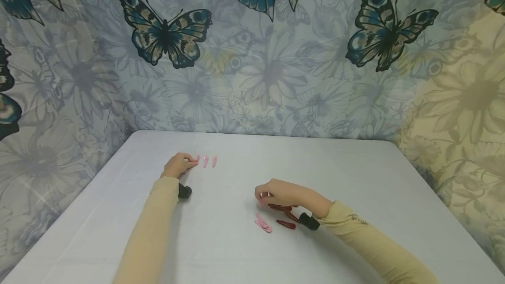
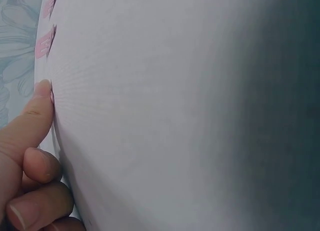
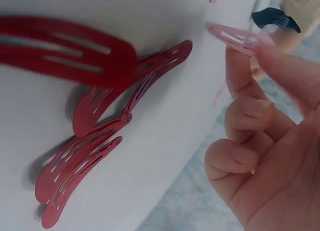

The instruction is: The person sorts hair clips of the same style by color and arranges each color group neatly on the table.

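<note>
My left hand [image 1: 176, 165] pinches a pink snap hair clip [image 1: 198, 158] at the left end of a short row on the white table. To its right lie a second pink clip [image 1: 206, 161] and a third pink clip [image 1: 215, 161], side by side. In the left wrist view the thumb [image 2: 40, 103] covers most of the clip it touches. My right hand [image 1: 282, 192] holds another pink snap clip [image 3: 232, 37] between thumb and index finger, raised over the table. Below that hand are several dark red snap clips [image 3: 82, 161], overlapping one another.
A few pink clips [image 1: 263, 223] lie in a small pile nearer the front, with a single red clip [image 1: 286, 224] right of them. The white table [image 1: 335, 161] ends at a butterfly-patterned wall covering [image 1: 272, 78]. Black wrist cameras hang close to the tabletop.
</note>
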A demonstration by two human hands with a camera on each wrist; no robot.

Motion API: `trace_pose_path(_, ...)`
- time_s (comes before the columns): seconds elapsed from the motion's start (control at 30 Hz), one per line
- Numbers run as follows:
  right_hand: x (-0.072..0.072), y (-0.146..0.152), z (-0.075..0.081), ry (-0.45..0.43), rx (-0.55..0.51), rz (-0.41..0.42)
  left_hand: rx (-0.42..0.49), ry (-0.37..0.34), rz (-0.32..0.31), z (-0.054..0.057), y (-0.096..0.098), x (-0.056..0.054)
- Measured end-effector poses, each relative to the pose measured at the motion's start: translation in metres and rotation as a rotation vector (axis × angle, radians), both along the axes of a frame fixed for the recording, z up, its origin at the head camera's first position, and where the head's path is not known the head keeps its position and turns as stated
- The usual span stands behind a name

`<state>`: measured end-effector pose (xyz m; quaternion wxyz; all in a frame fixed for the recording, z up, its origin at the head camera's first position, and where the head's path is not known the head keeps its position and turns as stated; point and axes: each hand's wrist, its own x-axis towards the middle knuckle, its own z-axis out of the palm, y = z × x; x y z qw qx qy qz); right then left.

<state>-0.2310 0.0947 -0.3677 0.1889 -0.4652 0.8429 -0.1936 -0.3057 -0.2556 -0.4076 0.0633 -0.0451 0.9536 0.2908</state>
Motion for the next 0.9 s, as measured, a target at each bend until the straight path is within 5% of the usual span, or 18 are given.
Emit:
trace_pose_path(0.2, -0.008, -0.003, -0.003, 0.009, -0.077, 0.005, -0.001, 0.005, -0.008, 0.0, -0.003, -0.002)
trace_pose_path(0.33, -0.015, -0.008, -0.006, -0.06, -0.099, -0.037, -0.005, 0.006, -0.007, 0.003, -0.004, -0.003)
trace_pose_path(0.5, -0.026, -0.016, -0.008, -0.213, -0.086, -0.169, 0.0, -0.011, -0.004, 0.004, -0.003, -0.001)
trace_pose_path(0.9, -0.062, -0.063, -0.008, -0.312, -0.212, -0.506, 0.007, -0.028, -0.023, 0.001, -0.005, -0.002)
